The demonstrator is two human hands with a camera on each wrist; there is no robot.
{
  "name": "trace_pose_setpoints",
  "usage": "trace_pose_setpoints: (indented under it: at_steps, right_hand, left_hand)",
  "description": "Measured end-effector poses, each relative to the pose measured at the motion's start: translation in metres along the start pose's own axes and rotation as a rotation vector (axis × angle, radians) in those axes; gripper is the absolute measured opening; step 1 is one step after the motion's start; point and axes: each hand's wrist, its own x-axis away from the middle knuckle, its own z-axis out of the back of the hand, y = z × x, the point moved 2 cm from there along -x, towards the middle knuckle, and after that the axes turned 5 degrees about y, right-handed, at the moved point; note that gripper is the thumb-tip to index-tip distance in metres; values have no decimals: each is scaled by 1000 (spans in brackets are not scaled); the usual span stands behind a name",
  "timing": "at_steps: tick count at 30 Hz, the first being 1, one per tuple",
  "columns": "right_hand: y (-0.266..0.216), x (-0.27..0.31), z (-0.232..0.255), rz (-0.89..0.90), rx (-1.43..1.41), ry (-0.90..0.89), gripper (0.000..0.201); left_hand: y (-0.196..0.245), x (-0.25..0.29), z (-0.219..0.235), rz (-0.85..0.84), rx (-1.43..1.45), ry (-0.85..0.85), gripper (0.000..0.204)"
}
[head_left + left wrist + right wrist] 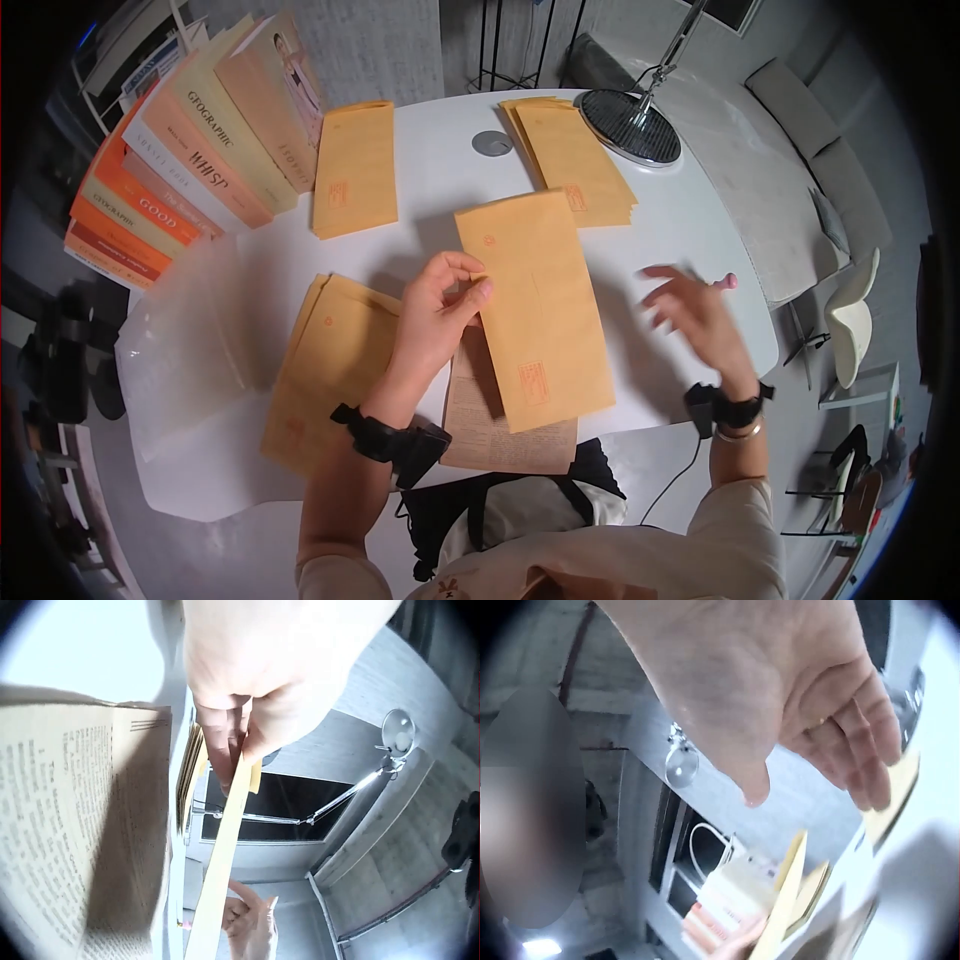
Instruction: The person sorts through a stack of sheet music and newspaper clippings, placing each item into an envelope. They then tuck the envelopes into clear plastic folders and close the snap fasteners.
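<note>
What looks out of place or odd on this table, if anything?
Nothing looks spilled. Slightly askew: the envelope stack beside the lamp base is fanned, its edges misaligned. The printed sheet beneath the envelope in the left hand seems to overhang the table's near edge.

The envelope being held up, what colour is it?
The envelope is tan with reddish print, seen best in the head view.

3 piles of tan envelopes [575,160] are borne by a white table [690,220]: 2 at the back, 1 front-left. Printed paper [510,442] is laid at the near edge; books [200,145], a clear plastic bag [185,350] and a lamp base [630,125] are also supported.
</note>
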Motion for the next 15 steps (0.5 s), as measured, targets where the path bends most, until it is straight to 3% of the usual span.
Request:
trace_pose_setpoints:
  at_steps: [1, 3, 4, 9, 11, 14, 15]
  right_hand:
    - [0, -3, -21, 17, -170, -176, 26]
    - [-16, -13, -47, -107, -194, -389, 24]
    - [-7, -20, -57, -105, -259, -386, 20]
    - [-4, -74, -35, -44, -455, 83, 18]
    - [7, -109, -10, -24, -369, -19, 24]
    - [22, -137, 3, 10, 28, 212, 25]
    - [26, -137, 1, 135, 159, 244, 22]
  left_hand:
    - [1, 0, 0, -15, 8, 23, 15]
    - [-4, 0, 3, -87, -55, 17, 15]
    - [-6, 1, 5, -118, -87, 18, 16]
    - [6, -1, 6, -178, 27, 101, 24]
    - [4, -3, 9, -211, -24, 112, 26]
    - [2, -5, 12, -180, -35, 133, 27]
    - [1, -7, 14, -180, -59, 146, 27]
